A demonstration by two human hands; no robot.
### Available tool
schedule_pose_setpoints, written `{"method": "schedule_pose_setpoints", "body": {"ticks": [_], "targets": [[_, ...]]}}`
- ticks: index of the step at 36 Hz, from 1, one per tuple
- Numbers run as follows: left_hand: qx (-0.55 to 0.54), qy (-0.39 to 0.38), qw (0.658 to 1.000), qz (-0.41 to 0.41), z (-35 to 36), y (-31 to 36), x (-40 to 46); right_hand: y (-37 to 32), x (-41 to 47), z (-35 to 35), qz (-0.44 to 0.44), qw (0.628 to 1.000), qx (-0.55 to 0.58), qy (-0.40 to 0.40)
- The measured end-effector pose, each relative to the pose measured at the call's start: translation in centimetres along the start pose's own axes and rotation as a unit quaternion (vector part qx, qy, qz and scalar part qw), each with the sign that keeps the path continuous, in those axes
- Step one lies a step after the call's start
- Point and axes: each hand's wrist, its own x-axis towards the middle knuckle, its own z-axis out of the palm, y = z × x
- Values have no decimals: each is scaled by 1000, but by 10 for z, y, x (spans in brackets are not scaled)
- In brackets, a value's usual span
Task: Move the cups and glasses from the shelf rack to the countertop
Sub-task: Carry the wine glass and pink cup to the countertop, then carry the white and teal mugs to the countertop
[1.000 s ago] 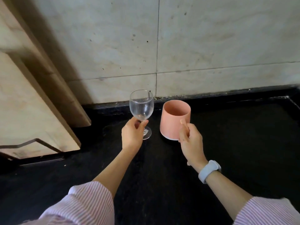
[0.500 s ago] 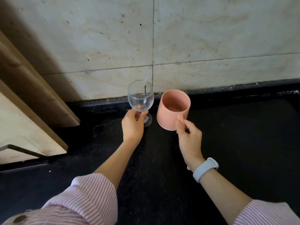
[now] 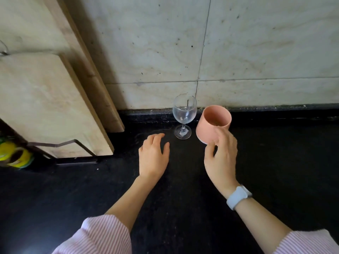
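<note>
A clear stemmed wine glass (image 3: 185, 114) stood upright on the black stone countertop (image 3: 183, 198), close to the pale tiled wall (image 3: 238, 52) at the back, its round foot flat on the dark surface. Just to its right sat a salmon-pink ceramic cup (image 3: 212, 123), mouth up and leaning in the view toward the right, near the glass but apart from it. The left hand (image 3: 153, 156) hovered low over the counter just in front and to the left of the glass, palm down, fingers loosely spread and slightly curled, holding nothing and touching neither vessel. The right hand (image 3: 221, 158) was half open beside the cup, its fingers (image 3: 220, 136) lying against the cup's near side; whether they gripped the handle or only rested there could not be told. A pale blue wristband (image 3: 238, 197) circled the right wrist, and pink-striped sleeves (image 3: 99, 235) showed at the bottom of the view. To the left, two light wooden cutting boards (image 3: 45, 99) leaned against the wall, held by a dark wire rack (image 3: 60, 145), with a yellow mug (image 3: 12, 154) partly visible at the far left edge.
</note>
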Motion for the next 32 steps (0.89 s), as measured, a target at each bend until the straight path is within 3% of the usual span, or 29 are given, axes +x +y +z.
{"method": "schedule_pose_setpoints", "body": {"ticks": [4,8,14,25,29,32], "targets": [[81,17,997,4,-53,-24,-32,-46,-15,6,-91,982,-42,-162],[148,25,988,-36,-119,-59,-78,-103,-41,21,-165,932,-98,-307],[214,94,962,-141,-245,-126,-191,-221,-113,38,-269,854,-107,-431],[259,272,855,-358,-433,-182,-556,-454,-401,-26,-535,702,33,-469],[276,347,797,-410,-477,-174,-706,-519,-527,-74,-609,639,88,-461],[285,381,749,-462,-505,-164,-814,-559,-620,-114,-656,571,116,-480]]}}
